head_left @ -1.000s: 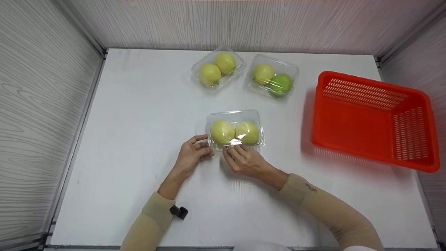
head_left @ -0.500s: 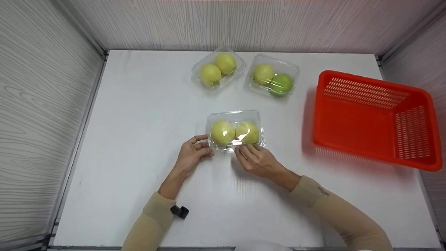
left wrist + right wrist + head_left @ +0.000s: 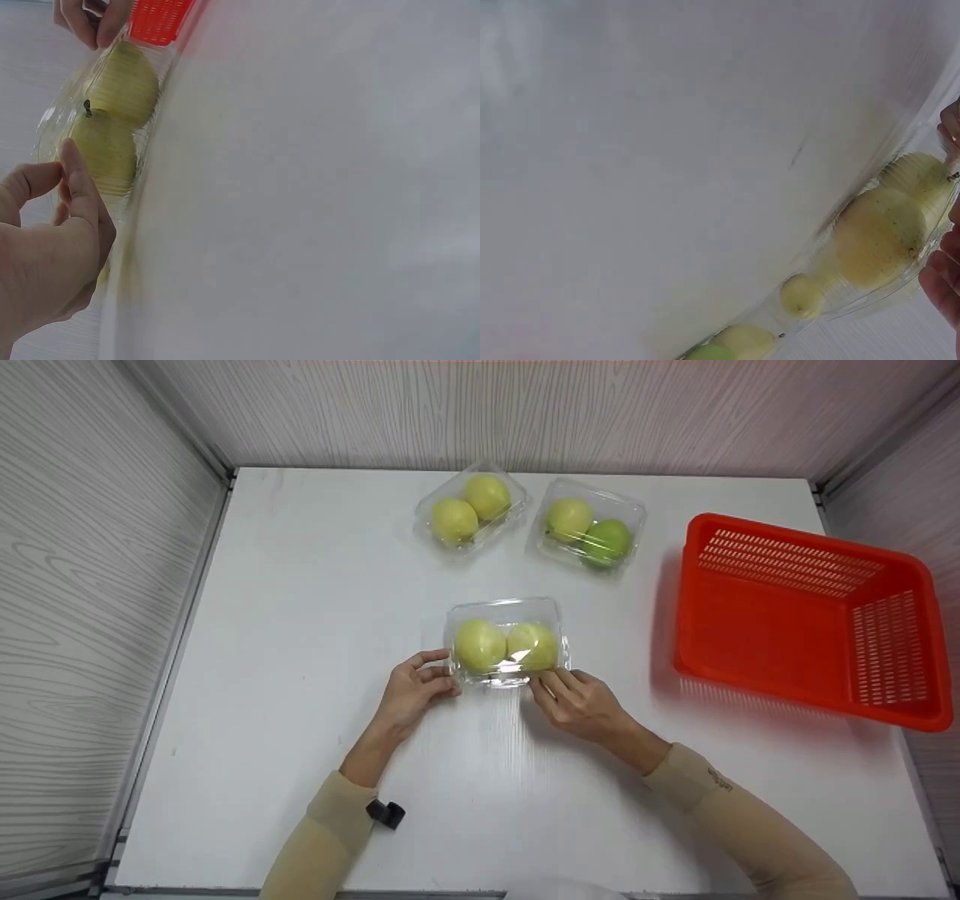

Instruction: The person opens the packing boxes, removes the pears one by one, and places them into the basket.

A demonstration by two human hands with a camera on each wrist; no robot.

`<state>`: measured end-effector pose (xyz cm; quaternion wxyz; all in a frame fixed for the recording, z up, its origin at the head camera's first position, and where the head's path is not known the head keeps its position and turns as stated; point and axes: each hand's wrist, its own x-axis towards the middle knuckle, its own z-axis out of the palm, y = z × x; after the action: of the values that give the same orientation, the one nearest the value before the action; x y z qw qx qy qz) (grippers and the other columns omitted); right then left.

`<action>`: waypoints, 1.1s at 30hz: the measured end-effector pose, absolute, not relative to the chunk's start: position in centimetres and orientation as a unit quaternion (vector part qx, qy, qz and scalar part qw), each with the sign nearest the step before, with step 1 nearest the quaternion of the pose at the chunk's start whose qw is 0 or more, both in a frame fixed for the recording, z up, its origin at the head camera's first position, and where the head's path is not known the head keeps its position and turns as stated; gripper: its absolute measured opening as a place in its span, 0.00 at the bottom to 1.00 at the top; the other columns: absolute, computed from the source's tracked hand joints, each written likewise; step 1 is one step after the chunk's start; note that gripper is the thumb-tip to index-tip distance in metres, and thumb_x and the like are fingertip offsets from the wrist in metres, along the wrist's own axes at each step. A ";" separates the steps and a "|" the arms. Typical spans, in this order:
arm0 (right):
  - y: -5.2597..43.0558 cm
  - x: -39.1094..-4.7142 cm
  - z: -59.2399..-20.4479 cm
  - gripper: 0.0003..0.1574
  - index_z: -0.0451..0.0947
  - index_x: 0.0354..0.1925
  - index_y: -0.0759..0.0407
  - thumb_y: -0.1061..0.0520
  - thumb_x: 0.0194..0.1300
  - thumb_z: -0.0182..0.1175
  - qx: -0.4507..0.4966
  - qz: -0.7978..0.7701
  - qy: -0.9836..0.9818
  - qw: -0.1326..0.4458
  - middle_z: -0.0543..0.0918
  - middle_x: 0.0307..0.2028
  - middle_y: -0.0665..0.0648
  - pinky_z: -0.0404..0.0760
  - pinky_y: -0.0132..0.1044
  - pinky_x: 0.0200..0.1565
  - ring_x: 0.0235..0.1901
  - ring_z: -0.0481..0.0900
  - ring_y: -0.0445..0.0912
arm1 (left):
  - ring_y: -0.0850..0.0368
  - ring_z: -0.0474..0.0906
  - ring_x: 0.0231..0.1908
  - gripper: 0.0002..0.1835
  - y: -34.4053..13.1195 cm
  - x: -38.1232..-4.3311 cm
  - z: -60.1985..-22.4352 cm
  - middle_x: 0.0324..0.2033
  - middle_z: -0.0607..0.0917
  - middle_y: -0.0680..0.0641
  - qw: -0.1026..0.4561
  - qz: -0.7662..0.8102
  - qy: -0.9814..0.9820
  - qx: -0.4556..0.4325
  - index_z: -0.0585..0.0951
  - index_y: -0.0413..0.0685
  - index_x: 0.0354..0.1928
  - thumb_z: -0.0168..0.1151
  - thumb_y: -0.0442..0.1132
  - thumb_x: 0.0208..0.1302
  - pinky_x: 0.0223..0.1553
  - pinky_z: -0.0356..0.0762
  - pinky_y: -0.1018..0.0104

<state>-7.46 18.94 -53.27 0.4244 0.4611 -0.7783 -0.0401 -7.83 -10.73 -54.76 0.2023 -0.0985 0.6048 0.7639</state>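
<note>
A clear plastic clamshell box with two pale yellow, pear-like fruits lies mid-table, its lid down over them. My left hand holds its near left corner between thumb and fingers. At the near edge, close to the right corner, my right hand pinches the rim. The left wrist view shows a dark stem on one fruit through the ribbed plastic. In the right wrist view the right hand's fingertips show only at the edge, beside the box.
Behind stand two more clear boxes: the left box has two yellow fruits, the right box a yellow and a green fruit. A red slotted basket stands at the right. Panelled walls enclose the white table at back and sides.
My right hand has slid rightward along the box's near edge, from about its middle to near the right corner. The left hand and the box have stayed in place.
</note>
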 end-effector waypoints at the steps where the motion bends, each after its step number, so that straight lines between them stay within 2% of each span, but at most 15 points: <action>1: 19.2 -7.4 -53.3 0.16 0.88 0.40 0.61 0.63 0.78 0.53 0.461 -0.042 -0.780 0.422 0.87 0.33 0.55 0.86 0.29 0.26 0.28 0.86 0.45 | 0.60 0.87 0.37 0.29 -10.8 -7.8 -54.8 0.38 0.85 0.49 0.202 0.763 0.606 -0.100 0.72 0.36 0.69 0.63 0.20 0.66 0.45 0.92 0.68; 6: 20.4 -7.4 -53.4 0.14 0.88 0.40 0.63 0.64 0.77 0.54 0.461 -0.039 -0.783 0.416 0.86 0.32 0.56 0.87 0.31 0.26 0.27 0.84 0.45 | 0.60 0.87 0.36 0.29 -10.9 -7.9 -54.7 0.38 0.85 0.48 0.203 0.762 0.607 -0.101 0.73 0.36 0.69 0.63 0.20 0.66 0.45 0.92 0.68; 14: 21.9 -7.4 -53.3 0.19 0.89 0.40 0.64 0.67 0.77 0.50 0.465 -0.037 -0.782 0.413 0.86 0.30 0.57 0.89 0.33 0.28 0.27 0.85 0.47 | 0.60 0.87 0.36 0.29 -11.0 -7.9 -54.5 0.38 0.85 0.48 0.202 0.761 0.608 -0.100 0.73 0.36 0.68 0.63 0.20 0.65 0.44 0.92 0.69; 20: 22.7 -7.5 -53.1 0.17 0.88 0.39 0.64 0.67 0.78 0.51 0.462 -0.048 -0.791 0.399 0.85 0.30 0.57 0.90 0.33 0.29 0.27 0.84 0.47 | 0.59 0.87 0.36 0.29 -11.0 -8.0 -54.4 0.39 0.85 0.48 0.202 0.758 0.613 -0.098 0.73 0.36 0.68 0.63 0.20 0.66 0.43 0.92 0.69; 33: 23.4 -8.7 -52.9 0.19 0.88 0.40 0.64 0.67 0.78 0.50 0.514 -0.067 -0.756 0.401 0.89 0.34 0.58 0.92 0.33 0.36 0.33 0.88 0.48 | 0.60 0.86 0.38 0.28 -10.9 -7.9 -54.4 0.42 0.83 0.48 0.203 0.770 0.596 -0.101 0.71 0.36 0.70 0.61 0.22 0.70 0.44 0.92 0.70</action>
<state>-8.65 23.37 -52.94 0.4007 0.5136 -0.7558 -0.0669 -7.86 -10.86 -54.44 0.2029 -0.1011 0.5959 0.7704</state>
